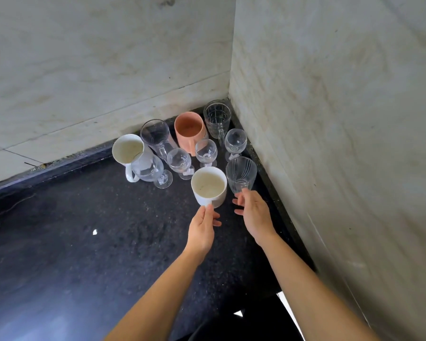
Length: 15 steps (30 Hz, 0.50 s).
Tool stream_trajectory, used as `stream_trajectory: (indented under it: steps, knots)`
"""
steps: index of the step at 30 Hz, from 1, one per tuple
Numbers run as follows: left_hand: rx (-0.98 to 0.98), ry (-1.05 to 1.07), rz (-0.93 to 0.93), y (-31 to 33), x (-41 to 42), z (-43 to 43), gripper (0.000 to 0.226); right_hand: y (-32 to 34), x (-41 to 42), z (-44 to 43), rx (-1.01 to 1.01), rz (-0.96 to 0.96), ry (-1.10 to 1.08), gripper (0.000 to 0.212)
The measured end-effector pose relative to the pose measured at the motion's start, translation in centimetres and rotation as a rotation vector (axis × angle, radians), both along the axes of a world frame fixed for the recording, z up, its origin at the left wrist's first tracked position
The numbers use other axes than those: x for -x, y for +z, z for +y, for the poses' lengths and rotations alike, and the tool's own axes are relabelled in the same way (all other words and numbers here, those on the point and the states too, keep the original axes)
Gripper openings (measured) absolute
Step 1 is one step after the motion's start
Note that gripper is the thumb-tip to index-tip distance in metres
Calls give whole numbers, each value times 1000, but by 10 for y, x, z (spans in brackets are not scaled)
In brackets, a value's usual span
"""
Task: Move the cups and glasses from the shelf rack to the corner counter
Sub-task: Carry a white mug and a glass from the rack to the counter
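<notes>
On the black corner counter (84,230) stands a cluster of cups and glasses. My left hand (203,227) grips the handle of a white mug (209,185) at the front of the cluster. My right hand (255,212) holds the lower part of a ribbed clear glass (241,172) just right of that mug; the glass's base is hidden by my thumb. Behind them are a second white mug (127,148), a tall glass mug (155,134), a pink cup (190,130), a gridded glass mug (217,114) and several stemmed glasses (205,150).
Pale marble walls meet at the corner, the right wall (330,143) close beside my right hand and the back wall (108,82) behind the cluster. A small white scrap (95,232) lies on the counter to the left. The counter's front edge shows at bottom right.
</notes>
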State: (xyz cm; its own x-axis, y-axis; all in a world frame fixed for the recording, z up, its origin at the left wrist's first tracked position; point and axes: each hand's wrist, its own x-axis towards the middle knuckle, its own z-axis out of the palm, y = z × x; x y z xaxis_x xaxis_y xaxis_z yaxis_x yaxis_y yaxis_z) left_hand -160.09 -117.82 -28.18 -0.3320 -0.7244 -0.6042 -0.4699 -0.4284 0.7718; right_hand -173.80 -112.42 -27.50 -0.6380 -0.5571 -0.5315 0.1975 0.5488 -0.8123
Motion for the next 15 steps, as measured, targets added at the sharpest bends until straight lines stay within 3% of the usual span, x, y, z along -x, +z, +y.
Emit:
stream_trajectory:
  steps: [5, 10, 15]
  knots:
    - [-4, -66, -7, -5, 4, -13, 36, -6, 7, -5, -15, 4, 70, 37]
    - [-53, -144, -81, -2, 4, -14, 33, -2, 4, -6, -72, 123, 115, 33]
    - [-5, -217, -159, 10, -7, -19, 42, 9, 4, -5, -167, 212, 96, 33]
